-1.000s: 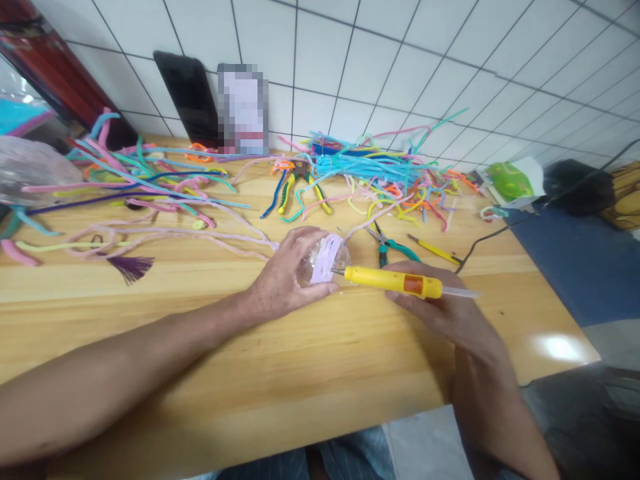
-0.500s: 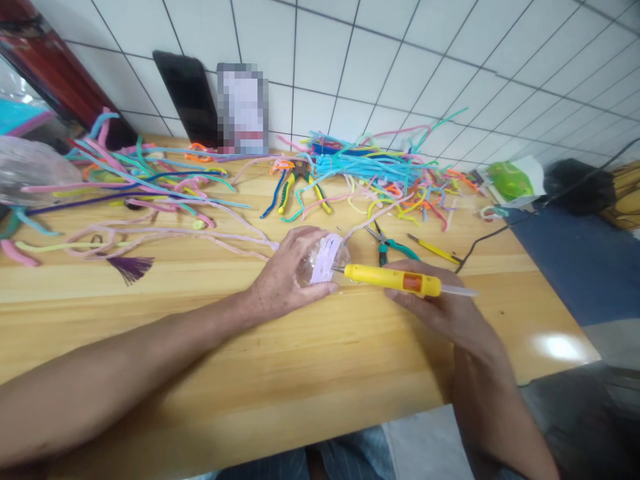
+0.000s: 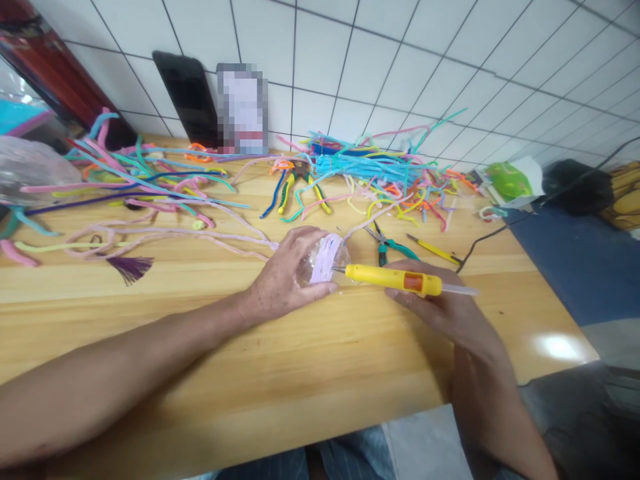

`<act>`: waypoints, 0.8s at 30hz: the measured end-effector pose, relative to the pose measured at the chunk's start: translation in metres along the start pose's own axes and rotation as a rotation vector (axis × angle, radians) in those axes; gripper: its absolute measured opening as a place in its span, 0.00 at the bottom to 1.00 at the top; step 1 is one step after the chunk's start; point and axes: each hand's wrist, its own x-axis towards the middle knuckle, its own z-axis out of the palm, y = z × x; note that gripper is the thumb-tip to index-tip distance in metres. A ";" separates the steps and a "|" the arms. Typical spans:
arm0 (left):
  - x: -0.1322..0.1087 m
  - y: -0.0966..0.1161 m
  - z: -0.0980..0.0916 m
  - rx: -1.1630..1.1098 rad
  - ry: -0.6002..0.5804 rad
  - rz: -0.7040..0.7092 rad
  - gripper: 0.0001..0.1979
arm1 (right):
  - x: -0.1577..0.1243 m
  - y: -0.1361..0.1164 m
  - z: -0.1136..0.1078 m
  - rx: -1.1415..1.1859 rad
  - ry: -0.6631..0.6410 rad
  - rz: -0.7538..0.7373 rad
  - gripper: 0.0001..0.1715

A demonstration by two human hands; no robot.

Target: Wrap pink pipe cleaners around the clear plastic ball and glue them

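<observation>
My left hand (image 3: 295,273) is closed around a clear, rounded plastic piece (image 3: 343,255), its full shape partly hidden by the fingers. Rows of pale lilac pipe cleaner (image 3: 325,259) cover the middle of this piece. In my right hand (image 3: 435,303) is a yellow hot glue gun (image 3: 385,277), lying level with a clear glue stick (image 3: 463,290) poking out of its back end. Its metal nozzle points left and meets the right edge of the lilac rows. One loose pink strand (image 3: 377,219) runs up and right from the clear piece.
Behind my hands lie teal-handled pliers (image 3: 395,247), a yellow pen-like tool (image 3: 434,249) and yellow-green pliers (image 3: 300,183). Bundled blue pipe cleaners (image 3: 365,167) sit by the tiled wall, with tangled ones at left near a purple tassel (image 3: 131,268). Two phones lean there, one dark (image 3: 187,100). A black cord (image 3: 485,233) crosses the right side.
Almost nothing differs. The glue gun and my right hand have shifted very slightly to the right, while my left hand keeps its hold on the clear piece.
</observation>
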 end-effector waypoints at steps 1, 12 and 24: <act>0.000 0.000 0.000 0.001 0.000 0.001 0.40 | 0.000 0.000 0.000 -0.001 0.003 -0.008 0.11; 0.000 0.000 0.000 0.021 -0.004 -0.007 0.42 | 0.001 0.000 -0.002 -0.019 0.006 -0.028 0.09; 0.001 0.000 0.000 0.023 0.013 -0.001 0.41 | 0.000 0.003 0.000 0.011 0.003 0.013 0.10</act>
